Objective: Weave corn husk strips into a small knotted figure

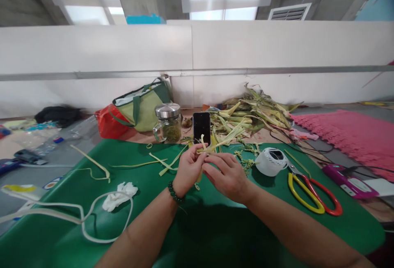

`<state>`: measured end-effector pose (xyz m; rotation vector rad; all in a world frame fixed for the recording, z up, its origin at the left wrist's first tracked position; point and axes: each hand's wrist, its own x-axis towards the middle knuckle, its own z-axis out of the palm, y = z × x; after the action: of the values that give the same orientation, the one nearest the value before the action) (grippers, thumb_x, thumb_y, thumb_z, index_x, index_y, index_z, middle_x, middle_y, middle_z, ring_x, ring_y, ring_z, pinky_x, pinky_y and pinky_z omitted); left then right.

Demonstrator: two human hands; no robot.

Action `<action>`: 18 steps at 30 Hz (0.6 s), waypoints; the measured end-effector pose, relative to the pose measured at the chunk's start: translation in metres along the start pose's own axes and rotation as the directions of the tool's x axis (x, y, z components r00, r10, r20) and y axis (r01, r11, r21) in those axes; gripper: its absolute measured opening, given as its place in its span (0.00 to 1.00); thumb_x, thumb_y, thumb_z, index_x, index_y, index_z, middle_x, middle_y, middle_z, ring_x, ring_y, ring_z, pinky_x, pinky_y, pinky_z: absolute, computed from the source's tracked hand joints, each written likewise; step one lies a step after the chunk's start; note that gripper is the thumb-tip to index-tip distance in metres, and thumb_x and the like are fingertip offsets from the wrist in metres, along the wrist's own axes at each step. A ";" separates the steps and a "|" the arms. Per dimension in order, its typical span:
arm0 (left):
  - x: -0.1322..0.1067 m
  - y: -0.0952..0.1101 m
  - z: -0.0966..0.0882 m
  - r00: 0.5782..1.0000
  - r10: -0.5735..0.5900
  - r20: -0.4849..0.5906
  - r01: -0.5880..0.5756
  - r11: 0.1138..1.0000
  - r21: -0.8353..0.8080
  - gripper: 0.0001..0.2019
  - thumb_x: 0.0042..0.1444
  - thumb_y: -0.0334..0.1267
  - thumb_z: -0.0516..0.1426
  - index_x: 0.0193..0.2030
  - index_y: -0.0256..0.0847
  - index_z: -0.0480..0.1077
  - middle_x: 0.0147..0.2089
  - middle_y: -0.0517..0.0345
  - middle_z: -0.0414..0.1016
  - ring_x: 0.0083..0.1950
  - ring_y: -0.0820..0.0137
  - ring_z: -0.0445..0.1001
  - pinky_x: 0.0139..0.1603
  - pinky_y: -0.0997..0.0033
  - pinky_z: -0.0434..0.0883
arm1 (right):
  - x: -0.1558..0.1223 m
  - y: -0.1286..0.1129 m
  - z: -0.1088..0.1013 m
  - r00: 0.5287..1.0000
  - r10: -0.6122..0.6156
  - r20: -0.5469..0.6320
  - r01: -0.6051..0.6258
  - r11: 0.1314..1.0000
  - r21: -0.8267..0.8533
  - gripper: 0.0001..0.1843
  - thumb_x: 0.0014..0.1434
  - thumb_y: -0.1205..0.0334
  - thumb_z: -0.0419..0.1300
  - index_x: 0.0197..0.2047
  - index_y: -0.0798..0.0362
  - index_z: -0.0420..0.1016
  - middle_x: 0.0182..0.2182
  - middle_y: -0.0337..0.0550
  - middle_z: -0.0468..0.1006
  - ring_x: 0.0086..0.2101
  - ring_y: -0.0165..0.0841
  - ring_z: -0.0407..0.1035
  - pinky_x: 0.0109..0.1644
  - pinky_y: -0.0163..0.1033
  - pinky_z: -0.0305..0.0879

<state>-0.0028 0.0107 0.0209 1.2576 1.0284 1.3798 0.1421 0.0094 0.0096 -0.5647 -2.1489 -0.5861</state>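
Observation:
Both hands meet near the middle of the green mat point(135, 190), in front of an upright phone point(201, 125). My left hand point(190, 169), with a dark beaded bracelet at the wrist, is closed on pale yellow-green corn husk strips point(212, 149). Fingers of my right hand point(227, 173) are pinched against the same strips from the right. Strip ends stick out up and to the right; the parts between the fingertips are hidden. Loose husk strips point(166, 165) lie on the mat left of the hands, and small green scraps point(246, 159) lie to the right.
Scissors with yellow and red handles point(314, 194) and a white tub point(270, 162) are at right. A husk pile point(255, 108) sits behind. Left stand a lidded glass jar point(168, 124) and a green bag point(144, 108). A white cable point(83, 218) loops near crumpled tissue point(119, 196).

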 end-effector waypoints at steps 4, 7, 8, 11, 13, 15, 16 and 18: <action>-0.002 0.001 0.001 0.999 0.036 0.030 -0.037 0.998 0.048 0.14 0.49 0.38 0.60 0.42 0.34 0.71 0.38 0.50 0.79 0.38 0.66 0.77 0.40 0.72 0.71 | 0.000 0.001 0.005 1.000 0.009 -0.010 -0.009 1.000 -0.025 0.02 0.57 0.68 0.59 0.34 0.53 0.72 0.37 0.46 0.76 0.39 0.36 0.67 0.43 0.41 0.64; -0.002 0.000 0.000 0.997 0.048 0.053 -0.052 0.996 0.071 0.14 0.50 0.37 0.59 0.43 0.34 0.72 0.42 0.48 0.78 0.41 0.64 0.76 0.43 0.70 0.71 | 0.002 0.003 0.005 1.000 0.021 -0.021 -0.021 1.000 -0.018 0.05 0.58 0.69 0.57 0.34 0.51 0.72 0.36 0.45 0.76 0.37 0.35 0.68 0.42 0.41 0.65; -0.001 -0.001 -0.001 0.997 0.054 0.059 -0.058 0.996 0.075 0.14 0.50 0.37 0.59 0.43 0.34 0.73 0.42 0.48 0.78 0.42 0.64 0.76 0.44 0.69 0.71 | 0.002 0.003 0.005 0.999 0.034 -0.021 -0.033 0.999 0.016 0.06 0.59 0.69 0.56 0.34 0.50 0.72 0.36 0.45 0.76 0.37 0.35 0.68 0.43 0.41 0.66; 0.000 -0.002 -0.003 0.995 0.058 0.082 -0.063 0.996 0.058 0.13 0.49 0.38 0.59 0.41 0.35 0.75 0.42 0.48 0.79 0.43 0.63 0.76 0.46 0.67 0.71 | 0.003 0.004 0.005 0.990 0.139 -0.023 -0.131 0.966 0.223 0.07 0.60 0.70 0.54 0.35 0.51 0.71 0.34 0.46 0.75 0.37 0.35 0.69 0.43 0.41 0.68; 0.000 -0.002 -0.003 0.994 0.023 0.104 -0.027 0.999 0.037 0.14 0.49 0.40 0.60 0.40 0.35 0.76 0.42 0.48 0.79 0.42 0.63 0.76 0.43 0.67 0.72 | 0.003 0.006 0.006 0.964 0.264 -0.018 -0.240 0.904 0.354 0.06 0.61 0.68 0.53 0.36 0.52 0.70 0.33 0.46 0.75 0.36 0.34 0.70 0.41 0.39 0.69; -0.001 -0.001 -0.003 0.993 -0.015 0.116 0.011 0.999 0.032 0.14 0.48 0.41 0.60 0.40 0.35 0.77 0.41 0.48 0.79 0.40 0.62 0.76 0.40 0.67 0.73 | 0.001 0.009 0.007 0.921 0.389 -0.001 -0.352 0.835 0.423 0.05 0.61 0.66 0.53 0.35 0.51 0.70 0.31 0.44 0.75 0.34 0.33 0.70 0.37 0.37 0.69; -0.001 -0.001 -0.003 0.992 -0.022 0.124 0.017 0.999 0.036 0.14 0.48 0.42 0.61 0.39 0.36 0.78 0.41 0.48 0.80 0.40 0.62 0.76 0.38 0.68 0.73 | 0.000 0.011 0.007 0.895 0.445 0.015 -0.405 0.799 0.444 0.05 0.61 0.65 0.54 0.34 0.51 0.70 0.30 0.43 0.75 0.32 0.32 0.71 0.35 0.35 0.69; -0.003 -0.001 -0.003 0.988 -0.014 0.156 0.006 0.998 0.056 0.14 0.48 0.42 0.60 0.39 0.37 0.78 0.40 0.49 0.80 0.39 0.62 0.77 0.38 0.68 0.73 | -0.001 0.014 0.007 0.841 0.536 0.070 -0.499 0.721 0.481 0.06 0.61 0.63 0.55 0.31 0.52 0.69 0.26 0.40 0.74 0.27 0.30 0.70 0.30 0.33 0.68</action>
<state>-0.0053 0.0083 0.0192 1.3769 0.9683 1.2309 0.1469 0.0243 0.0078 -0.8013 -1.8383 0.2432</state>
